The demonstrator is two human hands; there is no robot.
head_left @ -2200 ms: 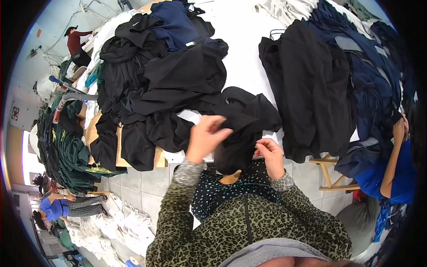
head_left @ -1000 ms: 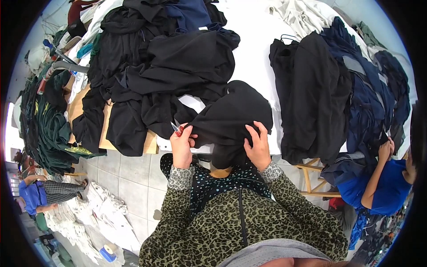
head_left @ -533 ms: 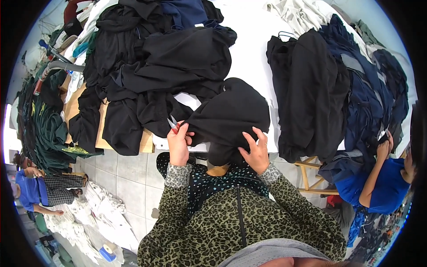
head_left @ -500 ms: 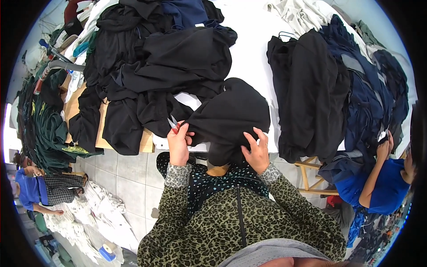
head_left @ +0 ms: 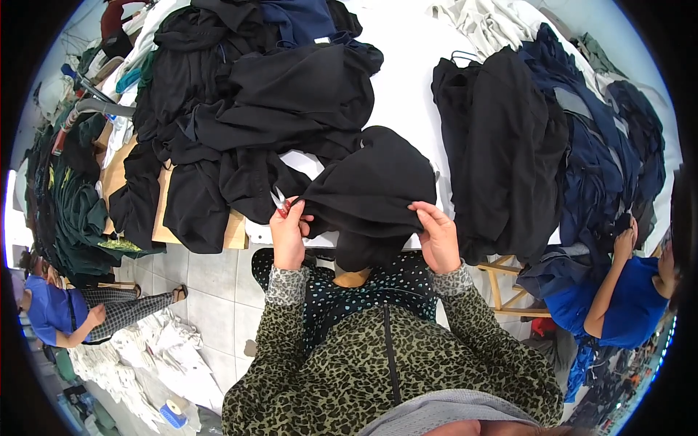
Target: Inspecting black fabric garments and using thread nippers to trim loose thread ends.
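A black garment (head_left: 374, 174) lies before me at the table's near edge, and part of it hangs over that edge. My left hand (head_left: 291, 243) is closed round small red-handled thread snips (head_left: 279, 205), blades pointing up and away. The same hand's thumb and fingers also pinch the garment's left edge. On the other side, my right hand (head_left: 440, 240) pinches the garment's right edge between thumb and fingers. Between both hands the cloth is stretched in a folded line. Its lower layers are partly hidden.
Black garments (head_left: 291, 94) are heaped at the far left of the white table (head_left: 403, 80). Black (head_left: 509, 152) and navy garments (head_left: 600, 160) lie to the right. A person in blue (head_left: 625, 298) works at right; another (head_left: 54, 309) is at left near white cloth (head_left: 174, 356) on the floor.
My right hand has moved right and taken hold of the garment's edge, where its fingers rested spread before. The left hand stays nearly in place. The person at left has shifted.
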